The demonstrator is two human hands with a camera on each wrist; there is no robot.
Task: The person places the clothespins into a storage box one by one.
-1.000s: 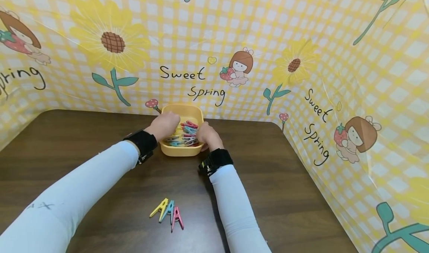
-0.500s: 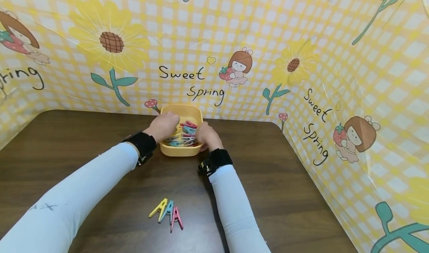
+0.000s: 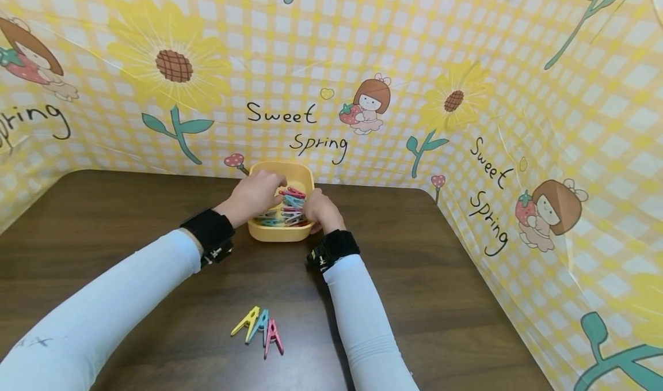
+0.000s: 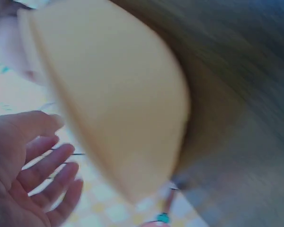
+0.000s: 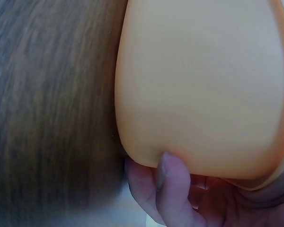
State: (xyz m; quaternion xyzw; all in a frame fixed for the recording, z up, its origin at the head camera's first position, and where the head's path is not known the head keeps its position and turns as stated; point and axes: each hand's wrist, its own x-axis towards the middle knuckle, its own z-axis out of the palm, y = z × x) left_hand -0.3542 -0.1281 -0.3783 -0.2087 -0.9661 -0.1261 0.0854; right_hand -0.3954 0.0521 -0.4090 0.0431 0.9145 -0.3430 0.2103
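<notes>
A yellow plastic bowl (image 3: 279,233) stands at the back of the dark wooden table (image 3: 103,218), and several coloured clothespins (image 3: 292,203) lie in it. My left hand (image 3: 256,194) hovers over the bowl's left half. In the left wrist view that left hand (image 4: 33,175) has its fingers spread and holds nothing, beside the bowl's outer wall (image 4: 123,109). My right hand (image 3: 320,209) grips the bowl's right side. The right wrist view shows a finger (image 5: 173,189) pressed against the bowl's wall (image 5: 199,85).
Close to me on the table lie a yellow clothespin (image 3: 246,321), a teal clothespin (image 3: 259,325) and a pink clothespin (image 3: 273,338), side by side. A yellow checked printed sheet (image 3: 466,63) walls in the table at the back and right.
My left forearm has drawn back slightly toward me while the hand stays over the bowl, its fingers reaching a bit further right. The right hand and bowl have not moved.
</notes>
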